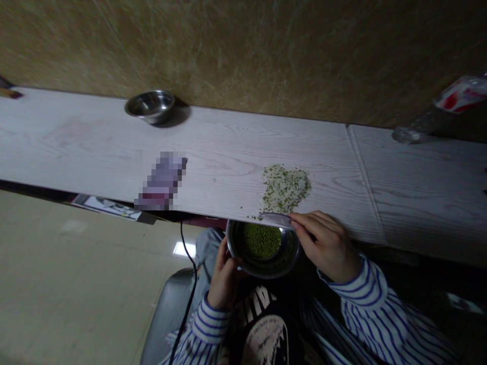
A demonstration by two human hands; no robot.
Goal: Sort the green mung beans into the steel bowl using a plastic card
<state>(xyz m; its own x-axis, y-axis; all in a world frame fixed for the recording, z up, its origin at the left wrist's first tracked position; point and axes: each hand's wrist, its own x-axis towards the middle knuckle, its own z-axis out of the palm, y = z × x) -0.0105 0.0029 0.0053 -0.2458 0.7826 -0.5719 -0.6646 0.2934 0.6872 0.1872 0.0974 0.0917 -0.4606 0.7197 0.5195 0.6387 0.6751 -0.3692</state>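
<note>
My left hand (224, 279) grips the left side of a steel bowl (291, 258), held just under the table's front edge. Green mung beans (262, 241) lie in the bottom of this bowl. Between the thumb and fingers of my right hand (329, 246) is a thin, flat greyish piece (276, 219); its exact kind is hard to make out. It rests at the table edge, above the bowl's far rim. Just beyond it, a patch of white rice grains mixed with green beans (287, 187) is spread on the tabletop, with a few stray beans to its left.
A second steel bowl (150, 106) stands against the wall on the pale wooden table (224, 147). Nearer the front edge lies a blurred-out, phone-shaped object (163, 180). At the right, a clear plastic bottle (437, 114) lies on its side. A black cable (195, 274) hangs beside the grey seat (167, 304).
</note>
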